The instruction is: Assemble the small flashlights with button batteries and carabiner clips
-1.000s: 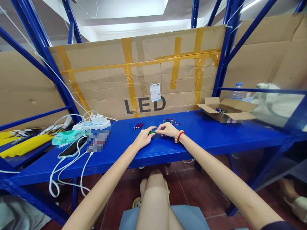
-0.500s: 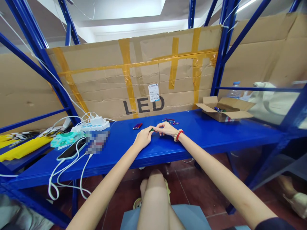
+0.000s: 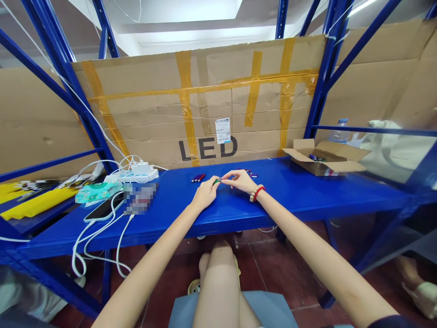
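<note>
Over the blue table [image 3: 293,191], my left hand [image 3: 205,193] pinches a small green tube-shaped piece [image 3: 216,181] with a silvery end. My right hand [image 3: 241,181], with a beaded and red bracelet at the wrist, has its thumb and forefinger closed at that silvery end. Fingers hide much of the piece, so its exact kind does not show. Just beyond my left hand lies a short row of small dark blue and red tubes [image 3: 198,177] with silvery ends. More small coloured pieces [image 3: 253,175] lie behind my right hand, partly covered by it.
An open cardboard box [image 3: 322,169] with small pieces inside stands at the right. On the left are a phone [image 3: 104,208], white cables, a power strip [image 3: 145,174] and a teal packet [image 3: 99,192]. A tall cardboard sheet [image 3: 153,123] backs the table.
My right hand's fingers have shifted and straightened at the piece, and its silvery end now shows. The whole view has swung slightly, moving the scene a little rightward.
</note>
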{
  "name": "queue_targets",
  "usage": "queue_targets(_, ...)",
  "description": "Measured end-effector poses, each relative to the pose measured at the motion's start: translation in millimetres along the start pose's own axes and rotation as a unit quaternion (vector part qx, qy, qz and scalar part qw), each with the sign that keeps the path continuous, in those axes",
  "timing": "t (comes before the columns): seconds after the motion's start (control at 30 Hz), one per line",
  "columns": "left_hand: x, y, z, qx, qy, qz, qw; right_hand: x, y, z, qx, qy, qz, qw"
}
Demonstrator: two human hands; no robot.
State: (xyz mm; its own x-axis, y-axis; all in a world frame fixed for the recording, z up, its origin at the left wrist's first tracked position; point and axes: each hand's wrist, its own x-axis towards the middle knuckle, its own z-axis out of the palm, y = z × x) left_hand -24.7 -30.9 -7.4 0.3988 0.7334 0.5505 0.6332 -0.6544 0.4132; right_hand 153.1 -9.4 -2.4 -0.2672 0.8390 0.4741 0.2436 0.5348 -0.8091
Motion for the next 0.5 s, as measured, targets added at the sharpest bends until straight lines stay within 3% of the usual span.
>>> queue_targets(0.5,1.0,-6.0,1.7,-0.021,-0.013,0.016,1.0,-1.4,-1.8,-1.3,0.0,-0.006,0.001,1.0)
